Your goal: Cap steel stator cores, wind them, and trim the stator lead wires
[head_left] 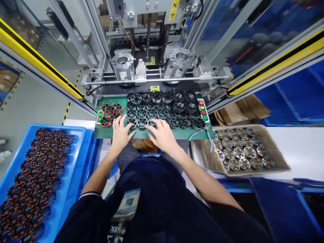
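Rows of black-and-silver ring-shaped motor stator cores (162, 113) stand on a green mat (149, 134). At the front left of these rows, my left hand (121, 133) has its fingers spread, the tips at the edge of a front-row core (131, 123). My right hand (163, 135) reaches in from the other side, fingers apart, with its tips by another front-row core (142, 123). Whether the fingertips press on the cores cannot be made out. Several copper-wound stators (105, 121) sit left of my left hand, loose wire ends sticking out.
A machine with two metal cylinder fixtures (123, 64) stands behind the mat. Blue-handled pliers (208, 135) lie at its right corner, near a button panel (203, 109). A blue tray (73, 141) holds wound stators; a lined carton (278, 158) holds bare cores.
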Motion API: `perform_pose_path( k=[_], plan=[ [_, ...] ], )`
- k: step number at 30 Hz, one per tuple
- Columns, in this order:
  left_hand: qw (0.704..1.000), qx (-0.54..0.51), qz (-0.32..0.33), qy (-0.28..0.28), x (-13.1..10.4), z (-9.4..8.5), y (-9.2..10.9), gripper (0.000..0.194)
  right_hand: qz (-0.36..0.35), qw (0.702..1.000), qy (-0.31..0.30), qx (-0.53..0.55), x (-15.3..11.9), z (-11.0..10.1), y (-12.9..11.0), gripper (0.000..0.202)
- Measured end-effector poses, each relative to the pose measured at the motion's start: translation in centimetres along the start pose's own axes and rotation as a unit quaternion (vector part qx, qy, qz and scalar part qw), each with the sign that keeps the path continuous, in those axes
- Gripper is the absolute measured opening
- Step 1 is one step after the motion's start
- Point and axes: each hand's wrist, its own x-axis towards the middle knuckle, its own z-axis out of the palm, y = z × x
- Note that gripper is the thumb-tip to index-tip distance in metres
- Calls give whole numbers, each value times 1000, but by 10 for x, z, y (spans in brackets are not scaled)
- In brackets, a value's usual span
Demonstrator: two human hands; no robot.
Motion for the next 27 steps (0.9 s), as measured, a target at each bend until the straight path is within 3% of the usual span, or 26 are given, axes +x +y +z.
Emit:
perform_pose_path(
  k=[3, 6, 8, 10, 13, 17, 20, 27],
  plan=[
    [1000, -9, -15, 2, 6, 9, 5, 33, -32, 999, -11, 0, 42, 10, -4, 29],
    [999, -32, -29, 18, -1, -3, 7, 28, -48, 998, -18, 32, 51, 6, -4, 11],
    [994, -83, -48, 55, -14, -20, 10, 25, -48, 996, -13, 75, 41, -7, -6, 8],
    [978, -181, -57, 91, -28, -43, 15, 23, -46, 990, -15, 135, 26, -27, -10, 19],
    [932, -350, -27, 88, -42, -80, 25, 25, -33, 969, -27, 243, 5, -61, -19, 36],
    [882, -466, 37, 58, -43, -118, 45, 28, 33, 874, -20, 484, -8, -97, -35, 55],
    [869, -490, 60, 39, -39, -131, 61, 26, 63, 830, -32, 554, -15, -114, -44, 72],
    [873, -475, 111, 23, -33, -139, 77, 30, 66, 819, -65, 567, -34, -130, -38, 71]
  ],
)
